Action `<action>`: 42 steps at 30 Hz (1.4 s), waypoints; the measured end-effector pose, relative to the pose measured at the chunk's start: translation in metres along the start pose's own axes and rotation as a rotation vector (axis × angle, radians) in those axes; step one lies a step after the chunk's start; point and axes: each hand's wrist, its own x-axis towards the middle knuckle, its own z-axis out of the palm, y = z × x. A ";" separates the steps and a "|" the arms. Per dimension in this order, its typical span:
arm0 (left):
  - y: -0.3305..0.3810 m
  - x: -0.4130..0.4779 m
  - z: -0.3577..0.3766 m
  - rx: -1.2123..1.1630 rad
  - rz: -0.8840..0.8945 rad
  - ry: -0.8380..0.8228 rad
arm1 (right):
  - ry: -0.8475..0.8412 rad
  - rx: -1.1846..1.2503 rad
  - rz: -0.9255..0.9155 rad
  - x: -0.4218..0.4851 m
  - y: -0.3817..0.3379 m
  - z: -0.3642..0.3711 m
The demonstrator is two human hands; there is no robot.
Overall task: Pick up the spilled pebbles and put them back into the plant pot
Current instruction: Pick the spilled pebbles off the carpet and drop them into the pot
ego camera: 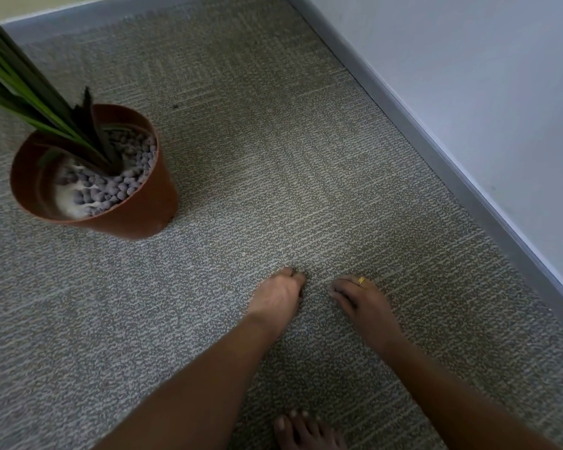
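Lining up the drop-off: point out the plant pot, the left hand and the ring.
plant pot (150, 203), head view, its outer orange wall.
left hand (278, 298), head view, back of the hand.
ring (361, 280), head view, gold band on a right-hand finger.

You will find no legible text, label, brand, number or sign anywhere in this view. The terracotta plant pot (137, 203) carries no visible marking on its wall. The grey carpet (306, 157) shows only its woven pattern. The pale wall (485, 92) and the grey skirting (436, 157) are plain. The gold ring (360, 280) on your right hand (364, 306) bears a small raised shape, too small and blurred to read as a character or emblem.
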 end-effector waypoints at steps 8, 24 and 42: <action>-0.017 -0.008 -0.012 -0.266 -0.021 0.225 | 0.083 0.111 0.016 0.019 -0.026 0.005; -0.142 -0.054 -0.166 -0.410 -0.397 1.081 | 0.118 0.518 -0.351 0.151 -0.215 0.021; -0.151 -0.049 -0.165 -0.297 -0.495 1.047 | -0.046 0.406 -0.435 0.181 -0.237 0.039</action>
